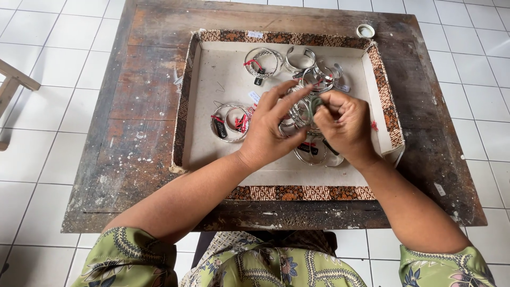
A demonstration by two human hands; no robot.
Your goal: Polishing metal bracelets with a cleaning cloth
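**Both hands on a silver bangle over the tray**

I see my left hand [271, 127] and right hand [342, 125] meeting above the middle of a shallow, cream-lined tray with a brown patterned border [287, 192]. Between them sits a thin silver metal bangle [303, 112], pinched by the fingertips of both hands; the left hand's fingers are spread long around it, the right hand's are curled in tight.

Beneath the hands, more silver bangles with red ties and small black tags [311, 151] lie on the tray floor, partly hidden. To the left sits a pair of tagged silver rings [229, 122]; toward the far edge lie a twisted-wire bangle with a red tie [261, 62] and an open silver cuff [299, 58].

The tray rests on a worn, dark wooden counter [138, 106]. A small round white lid [365, 31] lies at its far right corner.
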